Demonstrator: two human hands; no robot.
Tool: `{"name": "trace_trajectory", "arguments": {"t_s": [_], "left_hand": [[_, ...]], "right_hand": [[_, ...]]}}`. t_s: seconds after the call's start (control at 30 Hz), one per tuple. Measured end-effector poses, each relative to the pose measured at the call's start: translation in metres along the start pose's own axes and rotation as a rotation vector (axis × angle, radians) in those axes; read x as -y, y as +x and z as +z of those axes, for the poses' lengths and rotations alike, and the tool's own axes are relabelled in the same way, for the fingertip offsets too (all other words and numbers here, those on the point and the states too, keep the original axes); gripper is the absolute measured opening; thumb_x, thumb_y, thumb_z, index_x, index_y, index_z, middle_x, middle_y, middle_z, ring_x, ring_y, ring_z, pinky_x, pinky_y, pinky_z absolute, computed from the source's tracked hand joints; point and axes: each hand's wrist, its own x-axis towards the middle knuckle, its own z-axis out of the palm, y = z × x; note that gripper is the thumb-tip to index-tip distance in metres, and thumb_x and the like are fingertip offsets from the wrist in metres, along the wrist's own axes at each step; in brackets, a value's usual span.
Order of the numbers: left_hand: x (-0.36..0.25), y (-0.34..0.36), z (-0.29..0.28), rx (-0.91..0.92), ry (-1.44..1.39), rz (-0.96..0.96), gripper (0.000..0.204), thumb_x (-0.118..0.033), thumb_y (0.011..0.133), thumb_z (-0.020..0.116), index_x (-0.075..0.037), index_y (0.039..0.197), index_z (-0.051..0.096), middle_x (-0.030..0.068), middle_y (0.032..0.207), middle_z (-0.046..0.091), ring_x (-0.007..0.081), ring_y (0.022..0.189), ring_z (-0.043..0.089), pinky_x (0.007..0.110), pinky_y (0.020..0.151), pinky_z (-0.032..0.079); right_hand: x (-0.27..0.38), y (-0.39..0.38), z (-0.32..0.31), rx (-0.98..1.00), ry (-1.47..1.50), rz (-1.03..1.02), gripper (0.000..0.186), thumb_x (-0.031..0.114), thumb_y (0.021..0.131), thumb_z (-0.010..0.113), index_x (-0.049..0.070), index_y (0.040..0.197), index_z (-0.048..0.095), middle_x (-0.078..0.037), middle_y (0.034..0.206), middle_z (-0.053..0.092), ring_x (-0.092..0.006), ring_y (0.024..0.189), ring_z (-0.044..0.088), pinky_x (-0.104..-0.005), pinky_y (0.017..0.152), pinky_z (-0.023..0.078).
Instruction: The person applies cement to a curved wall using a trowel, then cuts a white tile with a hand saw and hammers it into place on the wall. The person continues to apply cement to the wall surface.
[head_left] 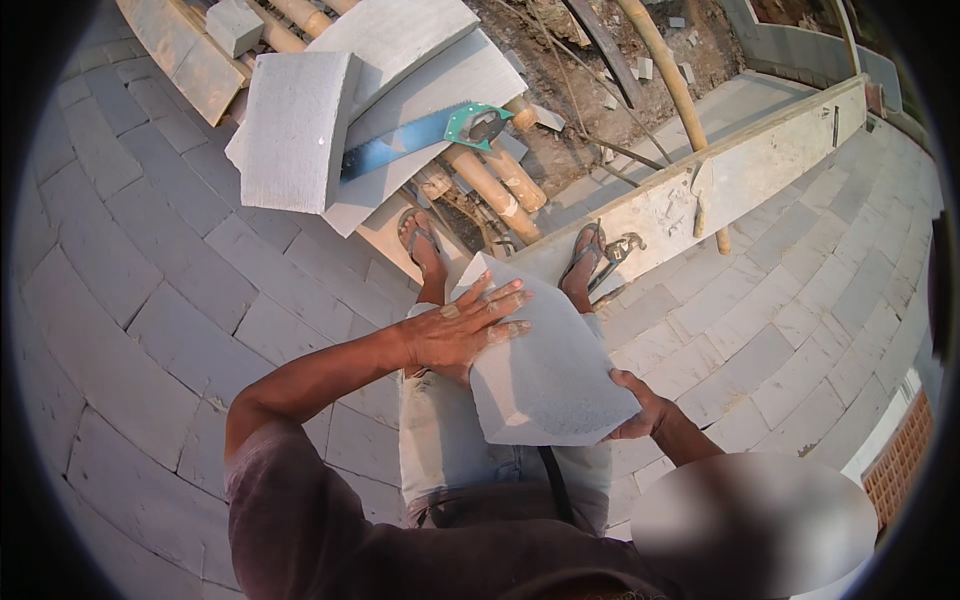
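A pale grey lightweight concrete block (545, 375) is in front of me, above my thighs. My left hand (470, 330) lies flat on its upper left face with the fingers stretched out. My right hand (640, 405) grips the block's lower right corner, the thumb on top and the other fingers partly hidden underneath. Beyond it, a handsaw (400, 142) with a blue blade and green handle rests on a grey slab (440, 100). Another thick block (298, 130) lies to the left of the saw, overlapping that slab.
Bamboo poles (490, 190) run under the slabs. A long pale board (740, 190) stands on edge at the right, with a dark metal tool (618, 258) near its close end beside my foot. A bamboo pole (665, 70) leans across dirt and rubble. Block rows (130, 300) lie on both sides.
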Motion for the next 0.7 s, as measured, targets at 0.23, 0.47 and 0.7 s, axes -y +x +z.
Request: {"name": "trace_trajectory", "arguments": {"t_s": [0.23, 0.47, 0.7], "left_hand": [[0.014, -0.023, 0.009, -0.320, -0.047, -0.331, 0.114, -0.056, 0.057, 0.087, -0.010, 0.150, 0.041, 0.0226, 0.133, 0.046, 0.0393, 0.129, 0.042, 0.057, 0.114, 0.023], [0.085, -0.064, 0.055, -0.402, 0.262, -0.933, 0.116, -0.045, 0.054, 0.092, -0.008, 0.150, 0.038, 0.0234, 0.130, 0.045, 0.0405, 0.126, 0.042, 0.058, 0.110, 0.025], [0.111, -0.099, 0.069, -0.395, 0.303, -1.209, 0.118, -0.042, 0.055, 0.091, -0.008, 0.152, 0.033, 0.0253, 0.133, 0.044, 0.0405, 0.126, 0.045, 0.055, 0.110, 0.028]], "right_hand": [[0.164, 0.141, -0.076, -0.192, -0.677, -0.151, 0.090, 0.073, 0.094, 0.047, -0.002, 0.144, 0.048, -0.019, 0.139, 0.057, -0.0295, 0.130, 0.053, -0.0403, 0.108, 0.043], [0.361, 0.348, -0.032, -1.248, -2.192, -1.435, 0.025, 0.015, 0.092, 0.056, 0.011, 0.117, 0.058, -0.009, 0.125, 0.059, -0.0278, 0.119, 0.055, -0.0492, 0.098, 0.045], [0.388, 0.388, -0.045, -1.110, -2.329, -1.233, 0.028, 0.020, 0.086, 0.065, 0.011, 0.112, 0.060, -0.009, 0.112, 0.063, -0.0269, 0.117, 0.055, -0.0452, 0.103, 0.040]]}}
